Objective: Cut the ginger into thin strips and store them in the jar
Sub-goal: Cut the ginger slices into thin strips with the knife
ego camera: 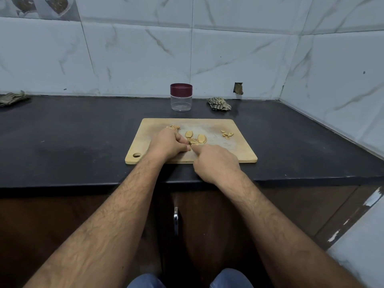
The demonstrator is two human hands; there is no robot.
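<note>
Wooden board (239, 150) at frame centre: I see my left hand (168, 145) curled, pinching a ginger piece (192, 141); right hand (214, 161), fist-curled, points in, contents unclear. Slices (201, 138) lie just beyond, lengthwise away; lidded jar (181, 97) farther up.

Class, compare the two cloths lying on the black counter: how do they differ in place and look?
The checked cloth lies bunched near the back wall, just right of the jar; the greenish cloth lies far left, cut off by the frame edge. The checked cloth shows a pale-and-dark check pattern; the greenish cloth looks dull olive, its pattern unclear. Both are crumpled and lie apart from the cutting board.
</note>
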